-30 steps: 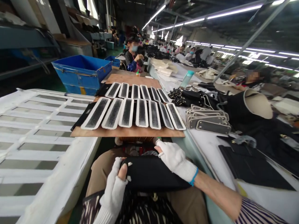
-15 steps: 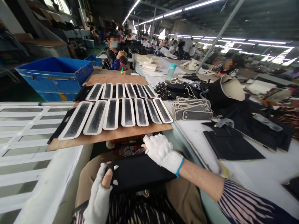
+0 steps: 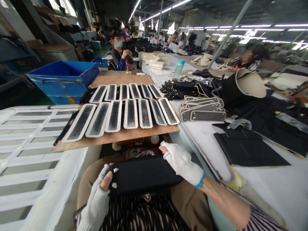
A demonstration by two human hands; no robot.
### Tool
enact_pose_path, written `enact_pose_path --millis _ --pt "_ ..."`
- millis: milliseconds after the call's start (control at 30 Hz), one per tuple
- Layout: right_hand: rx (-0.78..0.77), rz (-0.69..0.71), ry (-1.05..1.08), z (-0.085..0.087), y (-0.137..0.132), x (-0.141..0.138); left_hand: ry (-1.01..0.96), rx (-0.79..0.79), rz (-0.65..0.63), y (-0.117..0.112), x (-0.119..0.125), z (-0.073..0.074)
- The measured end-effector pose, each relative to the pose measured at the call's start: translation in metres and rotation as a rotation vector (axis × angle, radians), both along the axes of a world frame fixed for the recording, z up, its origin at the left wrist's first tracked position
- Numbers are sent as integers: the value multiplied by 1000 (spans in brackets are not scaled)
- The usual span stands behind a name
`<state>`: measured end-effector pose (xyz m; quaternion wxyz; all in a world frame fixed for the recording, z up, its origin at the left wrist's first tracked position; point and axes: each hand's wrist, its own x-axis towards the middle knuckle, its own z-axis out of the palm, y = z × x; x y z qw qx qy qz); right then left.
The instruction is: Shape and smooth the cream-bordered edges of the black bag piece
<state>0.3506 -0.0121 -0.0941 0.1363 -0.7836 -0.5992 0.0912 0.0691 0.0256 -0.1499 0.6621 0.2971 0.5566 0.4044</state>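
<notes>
Across my lap lies a black bag (image 3: 141, 175), its oblong face with rounded ends turned up. Two small white bits sit near its left end, and a small gold-coloured metal fitting (image 3: 147, 197) shows below its near edge. My left hand (image 3: 98, 194), in a white fingerless glove, grips the left end with the thumb on top; its other fingers are mostly hidden. At the far right end my right hand (image 3: 183, 160), gloved in white with a blue cuff edge, is closed over the bag's edge, thumb pointing left. Its fingertips are out of sight.
Ahead, a brown board (image 3: 115, 138) bears two rows of white-edged dark panels (image 3: 131, 114). Stacked grey straps (image 3: 207, 115), black bag pieces (image 3: 247, 147) and a teal bottle (image 3: 178, 69) lie or stand on the right-hand table. Left are a slatted white rack (image 3: 55, 157) and a blue bin (image 3: 60, 80).
My right hand has moved right, from over the bag's top to its right end. The bag's right side has tipped up a little, and the view has shifted slightly.
</notes>
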Motion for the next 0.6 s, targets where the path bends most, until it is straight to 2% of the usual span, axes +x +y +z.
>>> enact_pose_path --millis 133,233,333,400,467,600 --pt "93 34 -41 -4 -4 4 39 88 5 -1 3 6" --pt "234 150 -171 -5 -5 6 114 135 46 -3 4 12" --pt "214 277 -375 2 -1 -1 92 193 -24 -6 2 12" --pt "136 303 -501 9 2 -12 97 223 -46 -7 1 8" --pt "119 314 -539 15 5 -29 88 231 -43 -8 1 4" --pt "140 320 -405 17 17 -75 44 251 -39 -7 5 -2"
